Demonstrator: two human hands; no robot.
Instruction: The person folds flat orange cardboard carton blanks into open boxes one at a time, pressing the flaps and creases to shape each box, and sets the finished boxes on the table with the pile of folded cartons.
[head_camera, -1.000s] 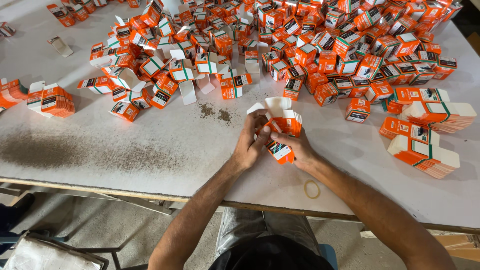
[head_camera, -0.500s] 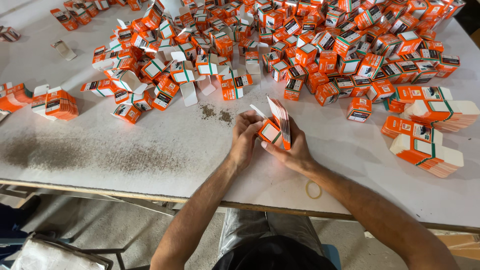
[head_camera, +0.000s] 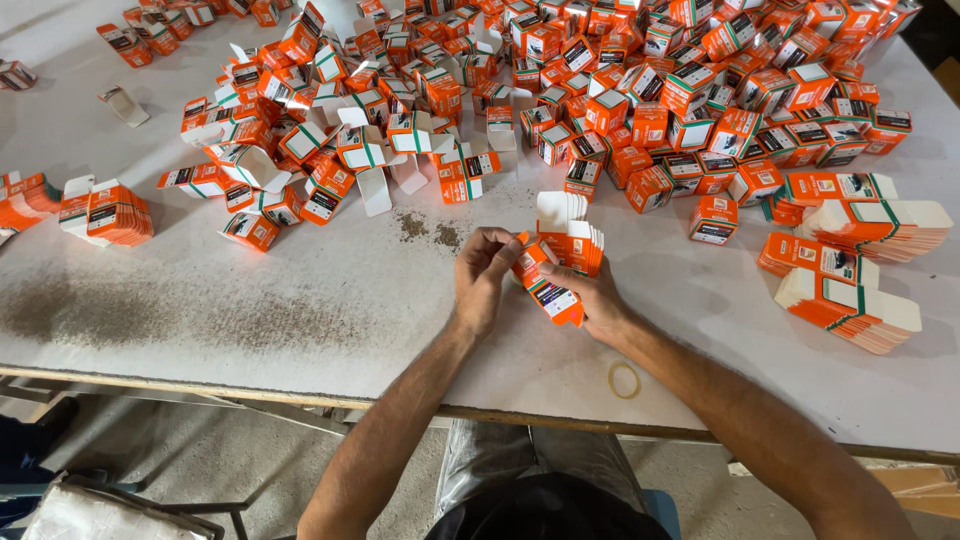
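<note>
1. head view: the left hand (head_camera: 483, 280) and the right hand (head_camera: 592, 297) meet over the near middle of the white table (head_camera: 300, 310), both clamped on one small orange carton (head_camera: 548, 288) that lies tilted between them; the left fingers pinch its far end, the right fingers wrap its near side.
2. just behind the carton, a short stack of flat blanks (head_camera: 572, 232) stands against the right hand, white flaps up.
3. judging progress: a large pile of folded cartons (head_camera: 640, 90) already covers the far half of the table, so much appears done.
4. what seems left: bundles of flat blanks (head_camera: 850, 265) lie at the right edge, and a smaller flat stack (head_camera: 105, 212) sits at the left edge, well apart from the hands.
5. containers: many cartons near the left of the pile lie with flaps open (head_camera: 375, 185); whether anything is inside them cannot be told.
6. a rubber band (head_camera: 624, 380) lies on the table just near the right forearm, and a dark gritty smear (head_camera: 150, 320) marks the near left surface.
</note>
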